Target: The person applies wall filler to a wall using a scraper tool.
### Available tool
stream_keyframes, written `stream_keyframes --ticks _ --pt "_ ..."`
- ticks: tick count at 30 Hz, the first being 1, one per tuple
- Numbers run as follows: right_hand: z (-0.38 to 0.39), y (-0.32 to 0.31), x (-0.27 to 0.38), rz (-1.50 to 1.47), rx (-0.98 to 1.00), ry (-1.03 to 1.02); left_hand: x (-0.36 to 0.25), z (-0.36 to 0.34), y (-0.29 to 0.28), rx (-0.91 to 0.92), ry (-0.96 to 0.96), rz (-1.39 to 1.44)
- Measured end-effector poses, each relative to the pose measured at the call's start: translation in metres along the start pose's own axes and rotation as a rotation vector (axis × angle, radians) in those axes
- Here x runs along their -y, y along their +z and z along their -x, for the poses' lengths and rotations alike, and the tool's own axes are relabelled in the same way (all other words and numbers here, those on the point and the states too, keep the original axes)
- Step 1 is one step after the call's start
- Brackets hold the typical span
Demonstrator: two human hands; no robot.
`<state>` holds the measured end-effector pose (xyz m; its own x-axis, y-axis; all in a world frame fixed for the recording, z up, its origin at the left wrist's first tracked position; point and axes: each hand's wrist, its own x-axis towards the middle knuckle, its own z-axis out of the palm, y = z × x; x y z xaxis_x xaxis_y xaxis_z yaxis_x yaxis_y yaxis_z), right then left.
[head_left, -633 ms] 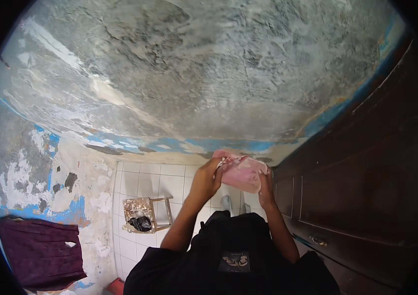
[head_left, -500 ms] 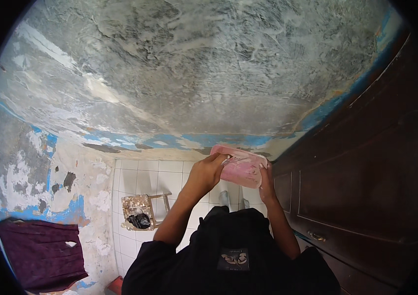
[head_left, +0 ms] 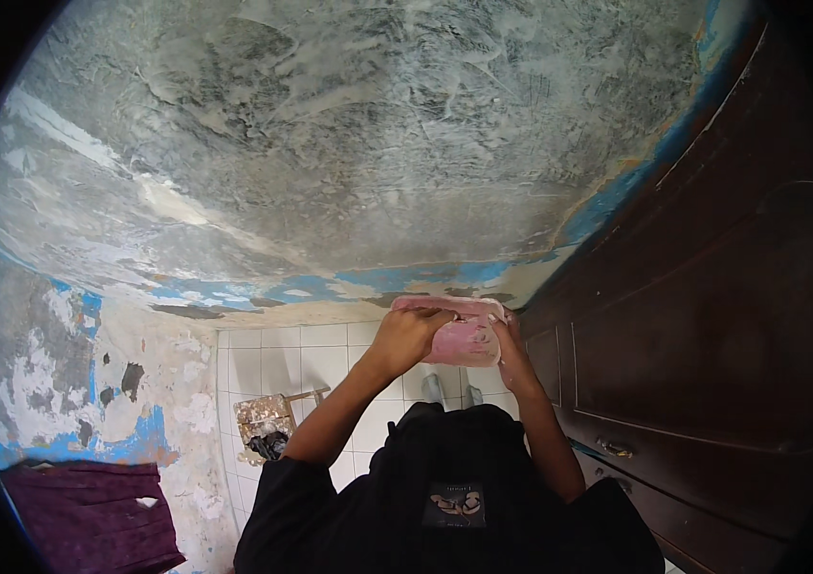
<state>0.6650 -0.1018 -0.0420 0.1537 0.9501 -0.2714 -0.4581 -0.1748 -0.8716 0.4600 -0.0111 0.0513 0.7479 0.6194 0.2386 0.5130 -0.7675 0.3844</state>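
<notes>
Just in front of the wearer's black shirt (head_left: 454, 450), at twelve o'clock from the chest, I saw a shallow pink tub (head_left: 468, 346) held up between both hands. The left hand (head_left: 411, 340) was closed over its nine o'clock end, thumb stretched across the inside; the right hand (head_left: 513, 354) gripped the three o'clock end, thumb over the rim. Their other fingers were mostly hidden, presumably bearing the weight from below, and a grip at each end probably steadied it. Pale smears marked the tub's inside; how much else it held, I couldn't tell. Beyond, at eight o'clock from the tub, a spattered wooden stool (head_left: 258, 413) carried a crumpled black bag (head_left: 270, 446), its contents hidden, perhaps set there off the tiles. A dark wooden cabinet (head_left: 703, 325) stood at three o'clock, and the patchy grey wall (head_left: 349, 143) rose at twelve.
</notes>
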Motion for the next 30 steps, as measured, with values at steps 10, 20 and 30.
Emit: stream_keyframes --ticks 10,20,30 --pt "-0.006 0.001 0.013 -0.042 -0.005 0.036 0.003 -0.008 -0.012 -0.024 -0.038 0.049" --pt "-0.012 0.006 0.017 -0.011 -0.019 0.024 0.003 -0.004 -0.019 0.004 -0.067 0.081" --pt "-0.016 0.014 0.02 0.035 -0.053 0.044 0.024 -0.004 -0.027 -0.145 -0.147 0.269"
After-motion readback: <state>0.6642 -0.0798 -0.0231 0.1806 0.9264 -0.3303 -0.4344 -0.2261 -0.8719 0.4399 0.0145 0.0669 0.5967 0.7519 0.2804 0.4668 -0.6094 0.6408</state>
